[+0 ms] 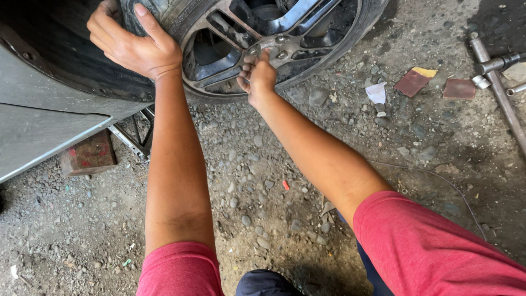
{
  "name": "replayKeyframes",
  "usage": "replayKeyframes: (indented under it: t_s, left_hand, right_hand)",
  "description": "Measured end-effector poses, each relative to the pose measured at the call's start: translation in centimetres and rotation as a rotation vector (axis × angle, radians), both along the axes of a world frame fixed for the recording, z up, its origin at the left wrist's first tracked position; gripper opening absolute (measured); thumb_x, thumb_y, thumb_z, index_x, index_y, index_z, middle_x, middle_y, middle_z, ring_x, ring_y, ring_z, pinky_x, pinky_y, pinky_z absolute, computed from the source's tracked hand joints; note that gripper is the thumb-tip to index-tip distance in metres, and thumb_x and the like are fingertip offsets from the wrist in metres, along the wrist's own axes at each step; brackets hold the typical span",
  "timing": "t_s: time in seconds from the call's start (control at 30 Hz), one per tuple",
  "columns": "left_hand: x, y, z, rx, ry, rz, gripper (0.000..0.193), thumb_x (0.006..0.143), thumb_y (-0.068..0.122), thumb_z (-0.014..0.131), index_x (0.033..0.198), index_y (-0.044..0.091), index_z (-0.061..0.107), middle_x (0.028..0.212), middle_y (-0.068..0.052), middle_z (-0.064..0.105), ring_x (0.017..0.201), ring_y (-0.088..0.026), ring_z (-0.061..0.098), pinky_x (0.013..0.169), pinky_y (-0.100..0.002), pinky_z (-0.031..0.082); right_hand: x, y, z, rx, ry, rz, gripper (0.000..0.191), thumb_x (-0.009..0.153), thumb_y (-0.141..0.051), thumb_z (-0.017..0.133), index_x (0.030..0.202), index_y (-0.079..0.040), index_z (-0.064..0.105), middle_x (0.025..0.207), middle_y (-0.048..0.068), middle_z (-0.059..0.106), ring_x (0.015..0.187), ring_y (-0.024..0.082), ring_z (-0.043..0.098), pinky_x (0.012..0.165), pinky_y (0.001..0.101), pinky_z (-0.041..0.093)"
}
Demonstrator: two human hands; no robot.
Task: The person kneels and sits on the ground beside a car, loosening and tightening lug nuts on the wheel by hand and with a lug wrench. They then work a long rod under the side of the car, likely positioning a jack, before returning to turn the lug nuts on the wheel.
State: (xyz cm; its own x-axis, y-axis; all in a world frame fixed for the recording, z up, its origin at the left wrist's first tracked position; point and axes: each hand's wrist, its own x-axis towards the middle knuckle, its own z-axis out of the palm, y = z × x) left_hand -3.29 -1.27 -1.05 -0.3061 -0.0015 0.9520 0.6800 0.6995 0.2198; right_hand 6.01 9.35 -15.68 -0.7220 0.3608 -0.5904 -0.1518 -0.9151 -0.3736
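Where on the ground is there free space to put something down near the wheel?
The gravel between the two forearms, below the dark alloy wheel, is open apart from stones. It is crowded at the right, by the metal cross wrench and brown sandpaper pieces, and at the left, by the red wooden block and scissor jack.

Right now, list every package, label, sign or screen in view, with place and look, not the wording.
Raised lettering on tyre sidewall: top, beside left hand; black on black.
Painted marks on wooden block: under car body, left; red on brown.
No packages, signs or screens.
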Motion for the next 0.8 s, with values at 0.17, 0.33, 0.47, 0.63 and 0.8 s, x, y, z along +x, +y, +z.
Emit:
replayKeyframes:
  t_s: [0.17,0.33,0.47,0.63,0.8]
  left_hand:
    - [-0.1,0.2,-0.1,-0.028,-0.001,0.004,0.055,0.103,0.056,0.051,0.123,0.005,0.06,0.116,-0.008,0.06,0.11,-0.028,0.056,0.093,-0.042,0.045]
    - [-0.2,0.1,0.0,-0.029,0.013,-0.013,0.055,0.103,0.055,0.051,0.123,0.004,0.06,0.116,-0.009,0.06,0.11,-0.029,0.056,0.091,-0.041,0.045]
    - [-0.3,-0.1,0.0,-0.051,0.016,0.006,0.056,0.104,0.055,0.05,0.123,0.003,0.059,0.116,-0.01,0.06,0.109,-0.03,0.056,0.094,-0.043,0.044]
    - [-0.5,-0.4,-0.2,-0.057,0.005,0.033,0.058,0.105,0.056,0.048,0.122,0.001,0.057,0.116,-0.012,0.057,0.109,-0.032,0.054,0.092,-0.042,0.043]
    - [-0.7,-0.6,-0.3,-0.058,0.013,0.03,0.058,0.105,0.058,0.047,0.121,0.003,0.058,0.114,-0.012,0.057,0.107,-0.031,0.054,0.094,-0.045,0.043]
  right_hand:
    - [-0.2,0.1,-0.4,0.015,0.048,-0.058,0.034,0.103,-0.041,0.053,0.089,-0.011,0.062,0.075,-0.002,0.056,0.067,0.013,0.057,0.063,0.0354,0.057]
    - [-0.3,0.0,-0.9,0.035,0.017,-0.047,0.042,0.102,-0.048,0.048,0.088,-0.01,0.062,0.072,-0.002,0.054,0.063,0.013,0.054,0.059,0.0332,0.053]
    - [-0.4,-0.2,-1.1,0.065,0.04,-0.096,0.025,0.101,-0.036,0.06,0.093,-0.012,0.06,0.077,-0.003,0.056,0.069,0.012,0.057,0.064,0.036,0.057]
    - [-0.5,-0.4,-1.2,0.039,0.02,-0.061,0.042,0.103,-0.048,0.048,0.09,-0.01,0.062,0.073,-0.002,0.053,0.063,0.012,0.053,0.058,0.0327,0.052]
    - [-0.6,-0.3,-1.5,-0.014,0.063,-0.092,0.018,0.102,-0.031,0.062,0.092,-0.015,0.059,0.077,-0.003,0.054,0.068,0.011,0.055,0.066,0.0353,0.056]
